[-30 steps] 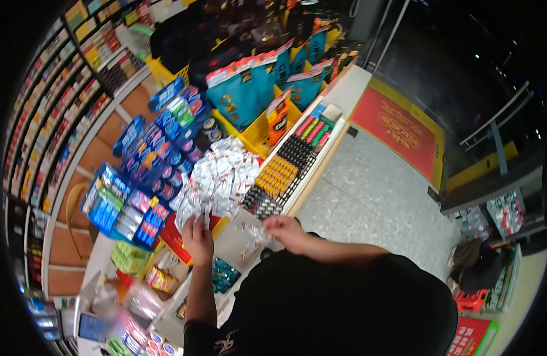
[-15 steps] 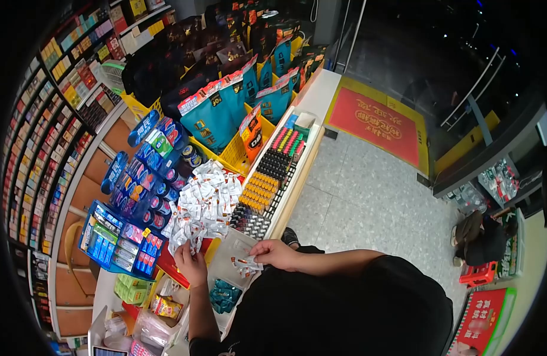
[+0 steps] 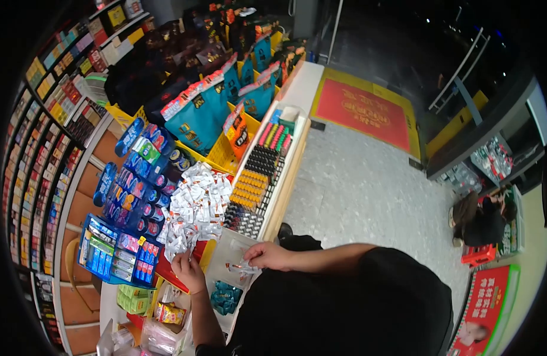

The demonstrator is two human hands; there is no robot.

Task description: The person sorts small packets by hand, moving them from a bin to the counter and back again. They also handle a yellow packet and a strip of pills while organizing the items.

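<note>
A heap of small white packets (image 3: pixel 197 199) with reddish-brown marks lies on the counter. At its lower edge is my left hand (image 3: pixel 188 273), fingers drawn together on a packet there; the fingertips are partly lost among the white wrappers. My right hand (image 3: pixel 267 256) pinches a white packet over the clear plastic tray (image 3: pixel 229 242). A few more white packets (image 3: pixel 240 269) show below those fingers, inside the tray. Dark teal packets (image 3: pixel 225 298) fill the compartment nearer my body.
Left of the heap stand blue racks of bottles and gum (image 3: pixel 119 249). Rows of small black, yellow and pink items (image 3: pixel 249 188) line the counter's right side. Yellow baskets (image 3: pixel 226 157) hold large teal bags (image 3: pixel 196 118). A person (image 3: pixel 484 222) is at the far right.
The view has shifted slightly. My left hand has moved a little down from the heap, staying at its edge. My right hand stays over the tray with its packet.
</note>
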